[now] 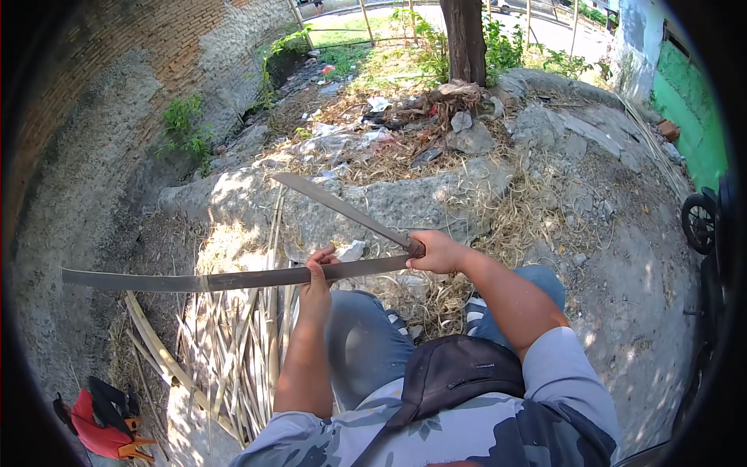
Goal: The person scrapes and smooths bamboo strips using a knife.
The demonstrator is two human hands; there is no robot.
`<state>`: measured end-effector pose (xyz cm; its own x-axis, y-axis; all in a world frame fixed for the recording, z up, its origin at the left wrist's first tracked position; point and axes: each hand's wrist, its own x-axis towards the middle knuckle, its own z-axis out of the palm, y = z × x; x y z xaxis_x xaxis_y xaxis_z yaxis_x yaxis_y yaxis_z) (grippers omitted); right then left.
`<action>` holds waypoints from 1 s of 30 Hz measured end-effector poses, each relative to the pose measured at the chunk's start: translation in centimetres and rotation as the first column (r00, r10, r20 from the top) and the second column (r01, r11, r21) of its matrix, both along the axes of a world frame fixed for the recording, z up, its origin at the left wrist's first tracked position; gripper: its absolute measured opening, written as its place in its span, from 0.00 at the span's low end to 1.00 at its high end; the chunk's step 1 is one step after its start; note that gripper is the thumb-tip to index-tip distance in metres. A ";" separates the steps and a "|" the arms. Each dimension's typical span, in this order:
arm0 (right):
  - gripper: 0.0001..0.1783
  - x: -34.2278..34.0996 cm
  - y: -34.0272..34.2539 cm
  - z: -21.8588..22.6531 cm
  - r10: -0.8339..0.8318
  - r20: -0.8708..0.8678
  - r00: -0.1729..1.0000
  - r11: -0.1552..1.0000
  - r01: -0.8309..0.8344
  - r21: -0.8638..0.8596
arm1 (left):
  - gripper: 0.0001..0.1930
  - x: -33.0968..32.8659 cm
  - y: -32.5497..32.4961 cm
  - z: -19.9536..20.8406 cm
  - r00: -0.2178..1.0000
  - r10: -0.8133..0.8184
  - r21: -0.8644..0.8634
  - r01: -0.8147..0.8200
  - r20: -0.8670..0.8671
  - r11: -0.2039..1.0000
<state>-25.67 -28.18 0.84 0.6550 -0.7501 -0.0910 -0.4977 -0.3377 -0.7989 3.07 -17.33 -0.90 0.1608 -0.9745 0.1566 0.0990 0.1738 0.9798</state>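
Left hand (317, 268) closed round a long flat strip (226, 279), thumb on top, fingers wrapped under; strip runs roughly level from far left to just under right hand, looks like split bamboo, grey-brown. Right hand (437, 251) fisted tight on handle of a machete (342, 208), blade pointing up-left away from body, curved tip over the concrete slab (405, 201). Blade crosses above strip, apart from it near the tip; near the handle end cannot tell if blade edge touches strip. Hands near each other, both in front of knees; person sits/crouches, blue jeans, camo shirt, dark bag (459, 373) on chest. Pile of thin bamboo slivers (233, 350) on ground below left forearm, spreading toward lower left. Red-black tool (101, 424) w/ orange bits lies lower left, well apart from hands. Tree trunk (465, 35) at top, litter and dry grass around its base. Brick wall (117, 70) at left, wheel (699, 222) at right edge
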 end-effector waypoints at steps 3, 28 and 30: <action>0.20 -1.2 0.2 -0.4 -0.010 -0.014 1.000 1.000 0.010 -0.005 | 0.34 -0.8 2.2 1.6 0.998 0.042 0.154 -0.033 -0.055 0.988; 0.15 -7.3 1.7 2.7 0.051 -0.115 0.992 0.896 -0.096 -0.433 | 0.34 -0.2 22.8 9.4 0.271 -0.405 0.487 -0.523 0.873 0.700; 0.17 -8.2 1.7 3.4 0.025 -0.125 0.992 0.878 -0.081 -0.472 | 0.31 -1.4 22.7 10.1 0.278 -0.405 0.489 -0.576 0.871 0.655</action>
